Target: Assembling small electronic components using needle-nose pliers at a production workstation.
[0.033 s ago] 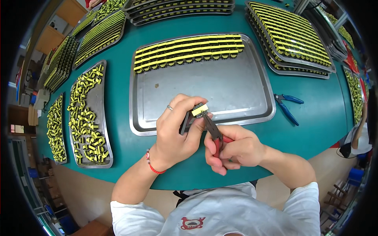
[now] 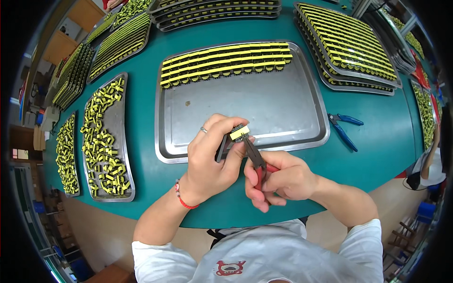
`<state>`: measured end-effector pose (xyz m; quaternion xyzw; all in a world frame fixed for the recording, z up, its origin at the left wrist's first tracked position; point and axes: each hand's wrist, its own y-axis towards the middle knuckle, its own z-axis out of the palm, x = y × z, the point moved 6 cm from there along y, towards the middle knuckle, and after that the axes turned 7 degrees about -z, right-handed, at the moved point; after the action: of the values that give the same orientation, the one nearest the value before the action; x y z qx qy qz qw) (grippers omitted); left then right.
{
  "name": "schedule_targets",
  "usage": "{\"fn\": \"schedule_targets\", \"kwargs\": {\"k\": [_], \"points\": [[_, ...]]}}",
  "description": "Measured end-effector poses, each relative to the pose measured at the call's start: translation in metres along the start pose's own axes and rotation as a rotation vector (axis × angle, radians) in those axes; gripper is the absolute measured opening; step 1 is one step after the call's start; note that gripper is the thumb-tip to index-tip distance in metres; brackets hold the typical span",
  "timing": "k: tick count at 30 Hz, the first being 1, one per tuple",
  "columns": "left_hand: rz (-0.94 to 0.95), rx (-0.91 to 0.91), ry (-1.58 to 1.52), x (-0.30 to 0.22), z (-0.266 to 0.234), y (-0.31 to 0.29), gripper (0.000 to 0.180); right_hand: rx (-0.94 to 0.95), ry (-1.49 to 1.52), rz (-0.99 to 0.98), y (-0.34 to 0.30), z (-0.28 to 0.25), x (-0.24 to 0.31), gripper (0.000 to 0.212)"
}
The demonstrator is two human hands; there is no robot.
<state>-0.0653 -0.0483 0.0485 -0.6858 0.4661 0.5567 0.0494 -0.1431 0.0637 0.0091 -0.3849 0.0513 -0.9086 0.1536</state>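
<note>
Pliers (image 2: 255,155): red-handled, right hand (image 2: 285,177) wrapped round the grips; nose tips meet the near edge of the component (image 2: 239,132). I can't tell from here whether they bite or only touch.
Left hand: fingers and thumb (image 2: 234,159) pinched together on the component, just ahead of the right hand.
Slip risk: tips look narrow and the edge small; I'd expect a skid if the pliers twist or the pinch loosens.
Finger risk: left thumb sits right beside the nose, so a skid could nip it.
Surface risk: too hard a squeeze could mark or bend the part, in my judgement.
Yellow face: pale, flat, rectangular, tilted up toward my camera; dark body behind it. Fine detail too small for me to read.
Dark strip (image 2: 220,150): runs down inside the left hand's grip; I can't tell if it joins the component.
Tray (image 2: 203,115): beyond both hands, yellow-and-black rows (image 2: 226,61) along its far side.
Blue-handled cutters (image 2: 346,132): right of and beyond the right hand, lying untouched.
</note>
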Motion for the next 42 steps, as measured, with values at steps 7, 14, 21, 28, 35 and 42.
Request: {"fn": "schedule_targets", "kwargs": {"k": [7,14,21,28,35,42], "points": [[0.046,-0.023,0.067,-0.005,-0.002,0.000,0.031,-0.086,0.101,0.005,-0.001,0.007,0.002,0.029],[0.048,-0.026,0.070,-0.009,-0.006,-0.002,0.037,0.029,0.030,0.058,-0.002,0.002,0.004,0.027],[0.126,-0.007,0.080,-0.013,-0.004,0.001,0.035,0.107,-0.018,0.051,-0.003,-0.006,0.005,0.027],[0.125,-0.083,0.104,-0.014,-0.007,0.001,0.034,0.198,-0.032,0.083,-0.007,0.008,0.007,0.033],[0.121,-0.091,0.109,-0.012,-0.007,-0.003,0.037,0.149,-0.031,0.073,-0.004,0.005,0.004,0.034],[0.142,-0.064,0.076,-0.016,-0.004,-0.003,0.038,0.078,-0.163,0.118,-0.007,0.002,0.008,0.028]]}}
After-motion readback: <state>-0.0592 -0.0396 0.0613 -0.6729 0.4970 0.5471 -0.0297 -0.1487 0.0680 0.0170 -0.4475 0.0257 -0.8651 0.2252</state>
